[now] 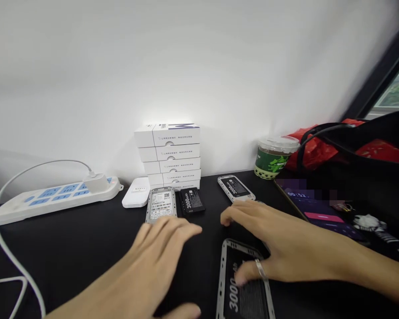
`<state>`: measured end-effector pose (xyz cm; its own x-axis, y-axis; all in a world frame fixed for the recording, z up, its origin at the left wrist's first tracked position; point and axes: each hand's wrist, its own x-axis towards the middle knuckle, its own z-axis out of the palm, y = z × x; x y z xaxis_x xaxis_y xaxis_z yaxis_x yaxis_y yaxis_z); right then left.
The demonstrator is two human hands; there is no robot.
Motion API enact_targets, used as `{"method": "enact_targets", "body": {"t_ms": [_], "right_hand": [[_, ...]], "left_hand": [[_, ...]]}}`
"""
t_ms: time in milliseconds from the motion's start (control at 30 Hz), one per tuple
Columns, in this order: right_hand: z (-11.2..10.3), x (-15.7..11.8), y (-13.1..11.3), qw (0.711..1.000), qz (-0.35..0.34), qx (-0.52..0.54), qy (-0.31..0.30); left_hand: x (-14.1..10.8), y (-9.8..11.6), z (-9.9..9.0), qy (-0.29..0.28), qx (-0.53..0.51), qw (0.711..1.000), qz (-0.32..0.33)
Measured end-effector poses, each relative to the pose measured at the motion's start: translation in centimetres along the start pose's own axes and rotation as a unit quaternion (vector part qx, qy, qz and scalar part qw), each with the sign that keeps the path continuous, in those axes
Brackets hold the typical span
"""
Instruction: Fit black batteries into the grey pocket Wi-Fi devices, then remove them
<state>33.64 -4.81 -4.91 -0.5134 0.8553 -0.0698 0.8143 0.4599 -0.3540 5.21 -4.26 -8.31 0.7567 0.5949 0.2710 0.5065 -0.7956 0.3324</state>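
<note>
My left hand (153, 261) hovers low over the black tabletop (86, 248), fingers apart and holding nothing, its fingertips just at the lower edge of a grey-framed pack with a barcode label (161, 204). My right hand (286, 243), with a silver ring on one finger, spreads above a grey-framed black 3000mAh battery (242, 288), and its thumb rests on that battery. Farther back lie a black 3000mAh battery (192, 200) and another grey-framed battery (235, 187).
A white power strip (53, 200) with a plugged-in charger (96, 182) and white cable (6, 248) lies at left. White boxes (173, 155) stand stacked against the wall, beside a white round device (136, 192). At right are a lidded drink cup (272, 157), red bag (315, 150) and lit tablet (312, 208).
</note>
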Motion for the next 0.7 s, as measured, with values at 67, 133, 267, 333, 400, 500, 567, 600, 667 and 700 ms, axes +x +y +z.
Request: {"method": "enact_targets", "body": {"t_ms": [67, 133, 267, 333, 400, 500, 567, 600, 667, 700], "right_hand": [[0.5, -0.7, -1.0, 0.999, 0.031, 0.028, -0.021], [1.0, -1.2, -1.7, 0.994, 0.068, 0.073, -0.042], [2.3, -0.7, -1.9, 0.977, 0.080, 0.198, -0.012], [2.8, -0.2, -1.5, 0.971, 0.070, 0.229, 0.017], [3.2, 0.1, -1.3, 0.969, 0.067, 0.234, 0.035], [3.7, 0.0, -1.3, 0.974, 0.039, 0.217, 0.043], [3.9, -0.2, -1.6, 0.977, 0.002, 0.210, 0.045], [3.9, -0.2, -1.8, 0.976, -0.010, 0.214, 0.045], [3.7, 0.1, -2.4, 0.972, -0.006, 0.228, 0.050], [3.4, 0.4, -2.7, 0.970, 0.008, 0.236, 0.049]], "left_hand": [[0.1, 0.1, 2.4, -0.022, -0.086, 0.996, 0.008], [0.4, 0.2, 4.7, -0.038, -0.170, 0.984, -0.023], [1.7, 0.3, 6.8, -0.052, -0.278, 0.958, -0.056], [2.2, 0.3, 6.5, -0.058, -0.301, 0.950, -0.058], [2.2, 0.4, 6.0, -0.050, -0.295, 0.952, -0.068], [1.7, 0.4, 5.7, -0.004, -0.241, 0.968, -0.064], [1.4, 0.4, 5.5, 0.024, -0.188, 0.981, -0.050], [1.3, 0.4, 5.3, 0.031, -0.160, 0.986, -0.044], [1.2, 0.6, 4.6, 0.037, -0.117, 0.992, -0.040], [1.2, 0.7, 4.1, 0.047, -0.099, 0.993, -0.043]]}}
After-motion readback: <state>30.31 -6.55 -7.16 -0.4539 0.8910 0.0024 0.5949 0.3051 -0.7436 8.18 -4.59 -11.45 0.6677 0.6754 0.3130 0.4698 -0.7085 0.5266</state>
